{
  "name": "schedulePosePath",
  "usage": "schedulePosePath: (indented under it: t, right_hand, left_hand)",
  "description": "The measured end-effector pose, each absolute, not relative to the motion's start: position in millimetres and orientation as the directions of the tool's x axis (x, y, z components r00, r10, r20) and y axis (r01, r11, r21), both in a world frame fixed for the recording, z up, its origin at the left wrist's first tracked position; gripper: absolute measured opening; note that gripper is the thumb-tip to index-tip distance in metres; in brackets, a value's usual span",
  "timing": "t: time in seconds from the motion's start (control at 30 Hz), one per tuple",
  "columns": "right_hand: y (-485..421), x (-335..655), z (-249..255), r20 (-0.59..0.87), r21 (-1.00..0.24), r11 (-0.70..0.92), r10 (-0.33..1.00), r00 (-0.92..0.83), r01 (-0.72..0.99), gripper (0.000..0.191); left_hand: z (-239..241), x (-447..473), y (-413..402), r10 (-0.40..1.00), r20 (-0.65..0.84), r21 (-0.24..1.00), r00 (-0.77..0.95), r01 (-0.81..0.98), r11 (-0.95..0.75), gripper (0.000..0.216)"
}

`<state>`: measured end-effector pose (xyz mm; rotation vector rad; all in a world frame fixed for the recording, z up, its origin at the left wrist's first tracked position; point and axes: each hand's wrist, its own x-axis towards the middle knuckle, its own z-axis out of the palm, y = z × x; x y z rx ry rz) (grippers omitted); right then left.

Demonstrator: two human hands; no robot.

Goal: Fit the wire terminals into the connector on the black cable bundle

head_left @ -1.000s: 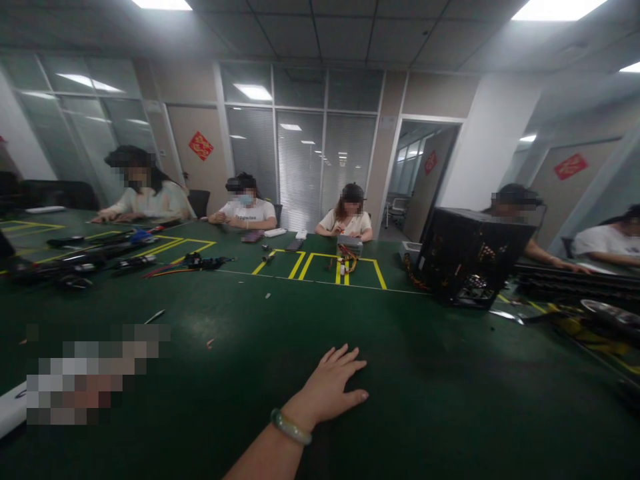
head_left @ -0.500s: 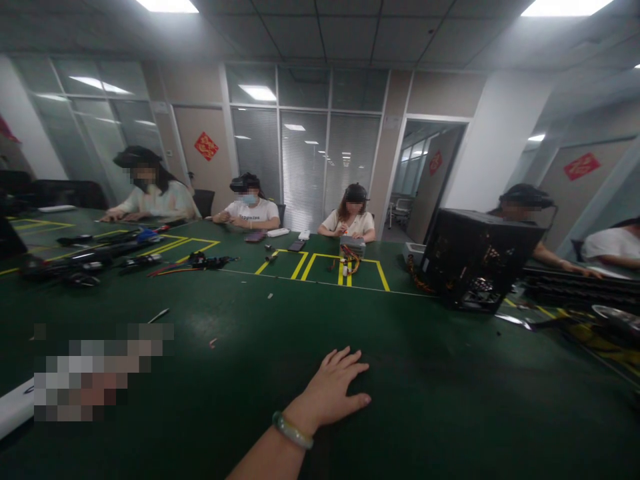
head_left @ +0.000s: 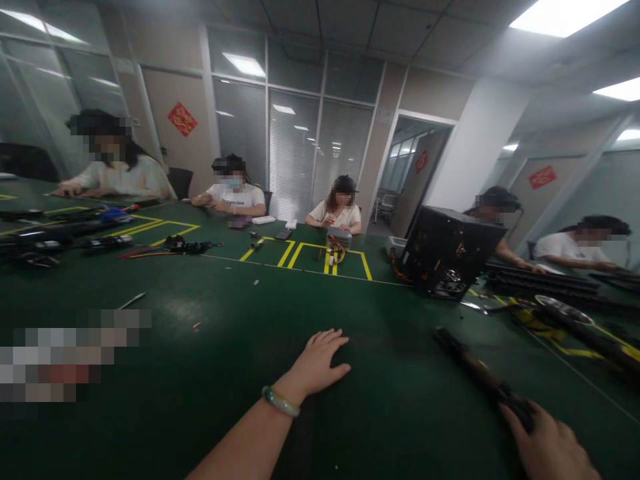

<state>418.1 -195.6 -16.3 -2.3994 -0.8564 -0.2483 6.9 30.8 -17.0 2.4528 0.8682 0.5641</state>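
Note:
My left hand (head_left: 319, 362) lies palm down on the green table (head_left: 280, 433), fingers stretched out, with nothing in it. A green bangle (head_left: 281, 401) circles that wrist. At the lower right, my right hand (head_left: 555, 443) is closed round the near end of a long black stick-like object (head_left: 477, 370). It has a brownish sheen along its middle and points away to the upper left, tilted over the table. Motion blur hides its exact kind. Some of the right hand's fingers are out of sight behind the palm.
A black computer case (head_left: 453, 250) stands at the back right, with a silver power supply (head_left: 339, 237) left of it. Black parts and cables (head_left: 180, 245) lie at the far left. A blurred-out patch (head_left: 55, 357) covers the near left. Several people sit across the table.
My right hand has come into view at the lower right with the long black object in it. The view has shifted to the right. My left hand stays flat on the table.

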Motion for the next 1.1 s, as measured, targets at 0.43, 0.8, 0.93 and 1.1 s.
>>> schedulePosePath:
  t: [0.43, 0.8, 0.93, 1.1]
  right_hand:
    - [-40.5, 130.8, -19.7, 0.312, -0.269, 0.002, 0.946, 0.085, 0.963, 0.044]
    - [-19.6, 101.1, -20.9, 0.230, -0.275, 0.116, 0.972, -0.052, 0.954, 0.048]
    - [-22.9, 111.9, -15.9, 0.314, -0.457, 0.189, 0.948, -0.041, 0.869, 0.057]
    - [-32.9, 159.7, 5.3, 0.346, -0.618, 0.137, 0.932, 0.111, 0.774, 0.029]
  left_hand:
    - [13.2, 5.5, 22.0, 0.608, 0.670, 0.491, 0.426, 0.361, -0.793, 0.031]
    - [12.9, 3.9, 27.4, 0.711, 0.599, 0.587, 0.368, 0.403, -0.702, 0.027]
    - [9.0, 2.9, 31.1, 0.711, 0.624, 0.579, 0.325, 0.419, -0.700, 0.024]
    - [6.7, 2.4, 34.2, 0.703, 0.644, 0.559, 0.301, 0.442, -0.701, 0.026]
